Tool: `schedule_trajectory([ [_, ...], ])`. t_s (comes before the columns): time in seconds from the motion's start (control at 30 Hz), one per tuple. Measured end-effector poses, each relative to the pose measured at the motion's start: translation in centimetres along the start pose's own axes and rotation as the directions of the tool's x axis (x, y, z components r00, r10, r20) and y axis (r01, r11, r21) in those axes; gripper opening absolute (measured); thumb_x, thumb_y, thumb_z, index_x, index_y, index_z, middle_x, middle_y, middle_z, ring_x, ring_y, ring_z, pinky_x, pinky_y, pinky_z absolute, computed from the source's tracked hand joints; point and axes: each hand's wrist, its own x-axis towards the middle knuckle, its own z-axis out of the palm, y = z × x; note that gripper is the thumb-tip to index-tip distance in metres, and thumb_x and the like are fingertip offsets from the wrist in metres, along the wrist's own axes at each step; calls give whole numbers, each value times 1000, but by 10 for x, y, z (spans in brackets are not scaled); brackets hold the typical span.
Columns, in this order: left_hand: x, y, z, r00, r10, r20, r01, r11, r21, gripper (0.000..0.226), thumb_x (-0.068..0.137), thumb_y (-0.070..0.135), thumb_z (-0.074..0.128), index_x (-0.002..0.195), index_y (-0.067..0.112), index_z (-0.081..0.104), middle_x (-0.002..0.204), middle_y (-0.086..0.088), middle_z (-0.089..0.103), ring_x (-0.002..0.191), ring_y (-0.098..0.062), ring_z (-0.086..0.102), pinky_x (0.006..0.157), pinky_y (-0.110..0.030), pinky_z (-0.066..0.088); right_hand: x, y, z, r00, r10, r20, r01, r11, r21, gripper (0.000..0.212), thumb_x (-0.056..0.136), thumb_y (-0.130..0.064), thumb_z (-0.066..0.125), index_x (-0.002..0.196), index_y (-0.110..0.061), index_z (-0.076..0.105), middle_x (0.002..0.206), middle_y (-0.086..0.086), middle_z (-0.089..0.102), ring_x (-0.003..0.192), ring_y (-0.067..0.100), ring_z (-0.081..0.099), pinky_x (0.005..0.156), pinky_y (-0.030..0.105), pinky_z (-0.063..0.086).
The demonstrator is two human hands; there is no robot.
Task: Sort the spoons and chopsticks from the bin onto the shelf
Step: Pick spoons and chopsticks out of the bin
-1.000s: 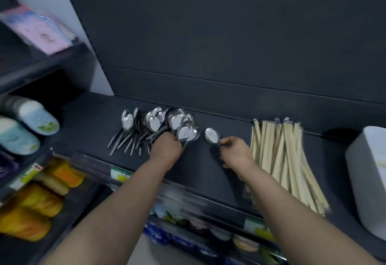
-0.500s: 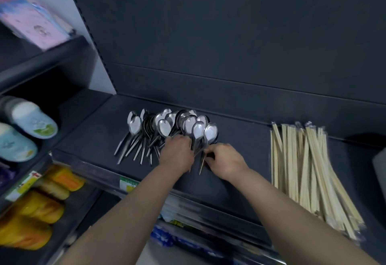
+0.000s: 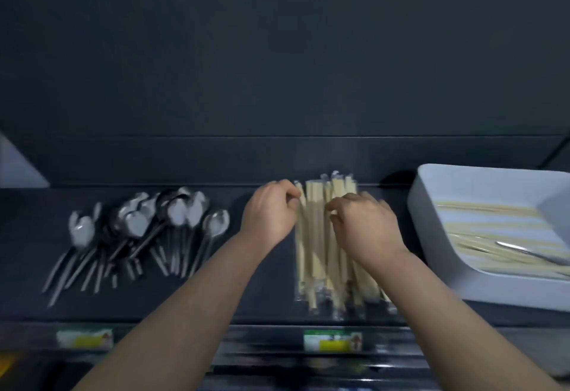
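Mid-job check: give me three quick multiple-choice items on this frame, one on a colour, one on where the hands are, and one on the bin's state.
1. The bin is: A) white B) red C) black.
2. The left hand and right hand are on the: A) spoon heap B) chopstick pile C) bin.
3. The bin is: A) empty B) holding leftover chopsticks and one spoon C) upside down.

A: its walls are plain white.
B: the fingers of both hands curl on the chopstick pile, right of the spoon heap.
B: both kinds lie on its floor.
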Motion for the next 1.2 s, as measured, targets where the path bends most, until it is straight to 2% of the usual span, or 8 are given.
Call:
schedule_trajectory([
  [0.13, 7, 86, 41, 989, 131, 69, -124, 988, -91, 18, 93, 18, 56, 104, 24, 69, 105, 4, 68, 96, -15, 63, 84, -30, 51, -28, 80, -23, 980, 146, -132, -154, 987, -51, 14, 81, -14, 57, 82, -24, 66, 84, 0, 65, 89, 28, 58, 65, 31, 31],
  [0.3, 7, 188, 96, 942, 298, 154, -286, 954, -96, 19, 93, 17, 55, 104, 25, 68, 103, 8, 67, 95, -14, 62, 84, -31, 51, -61, 182, -41, 953, 290, -91, -295, 954, -48, 29, 94, -22, 47, 116, -33, 63, 111, -7, 65, 108, 20, 55, 80, 32, 40],
  [0.47, 9, 250, 151, 887, 287, 362, -316, 949, 23, 20, 93, 20, 51, 102, 26, 67, 104, 10, 66, 98, -16, 61, 83, -32, 52, -91, 275, -53, 910, 411, -56, -413, 911, -17, 31, 96, -21, 47, 119, -33, 63, 116, -8, 64, 110, 17, 55, 72, 28, 35],
  [0.67, 9, 295, 216, 780, 233, 580, -356, 928, 106, 17, 90, 23, 60, 105, 24, 69, 113, 6, 65, 111, -17, 56, 86, -31, 47, -108, 350, -59, 893, 451, -8, -449, 890, 74, 34, 96, -15, 44, 118, -31, 64, 115, -8, 65, 104, 18, 59, 75, 30, 49],
  [0.83, 14, 323, 253, 761, 204, 616, -350, 928, 125, 16, 84, 23, 68, 101, 25, 70, 110, 4, 66, 107, -18, 58, 87, -29, 48, -114, 367, -57, 910, 414, -11, -406, 897, 174, 32, 94, -15, 47, 115, -28, 67, 113, -8, 68, 104, 19, 62, 81, 32, 51],
  [0.93, 15, 332, 266, 757, 157, 634, -398, 880, 258, 12, 83, 19, 68, 95, 22, 70, 106, 2, 67, 102, -22, 60, 83, -31, 50, -115, 374, -57, 919, 393, -21, -380, 900, 215, 30, 93, -17, 48, 113, -29, 68, 112, -10, 69, 103, 17, 62, 81, 32, 52],
  [1.07, 20, 320, 270, 795, 117, 596, -427, 805, 412, 19, 89, 11, 54, 104, 13, 66, 110, -6, 66, 103, -28, 61, 76, -33, 47, -113, 373, -62, 927, 376, 7, -369, 905, 211, 28, 95, -21, 49, 115, -32, 65, 110, -11, 68, 103, 15, 61, 78, 29, 49],
  [1.2, 28, 306, 247, 890, 38, 455, -256, 867, 428, 14, 96, 18, 46, 106, 14, 53, 112, -8, 61, 102, -30, 57, 72, -32, 39, -105, 364, -63, 925, 378, 47, -380, 906, 187, 29, 96, -23, 47, 117, -35, 63, 110, -11, 68, 103, 16, 60, 75, 27, 44],
])
